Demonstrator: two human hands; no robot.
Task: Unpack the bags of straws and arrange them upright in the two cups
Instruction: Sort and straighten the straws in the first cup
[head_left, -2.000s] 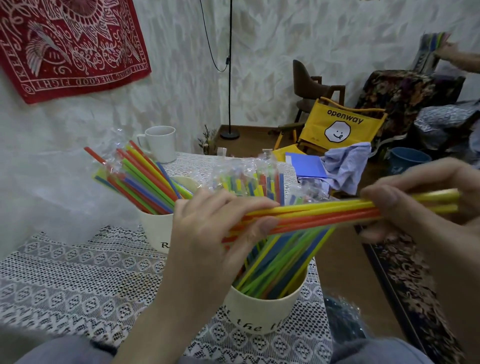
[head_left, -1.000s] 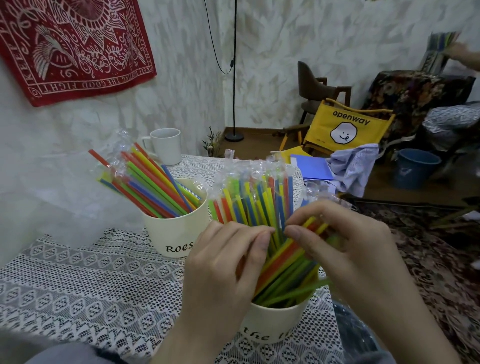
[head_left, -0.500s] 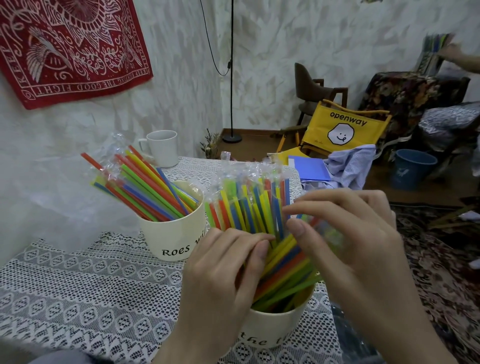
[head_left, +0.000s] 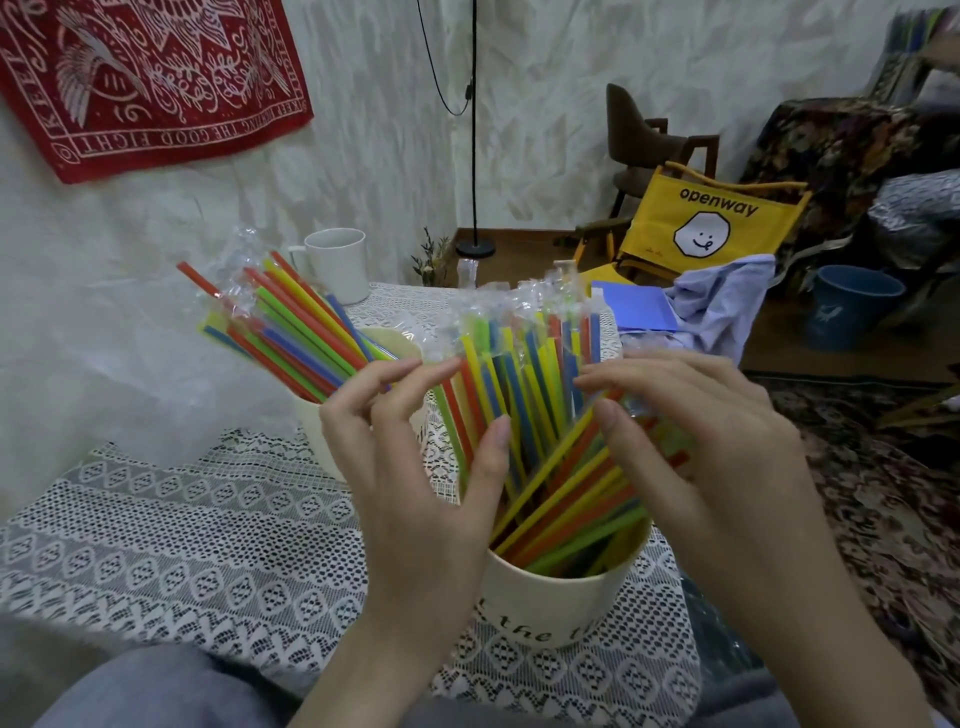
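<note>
Both hands (head_left: 415, 483) (head_left: 711, 457) spread apart since — two cups (head_left: 550, 603) (head_left: 322, 447), one mug (head_left: 335, 265).

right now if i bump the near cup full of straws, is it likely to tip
Probably not easily: the near cup looks wide and squat, flat on the lace tablecloth. Its straws fan out well above the rim, though, so a push on them could lever it. The cloth may slide. Both the left hand and right hand touch the bundle.
</note>
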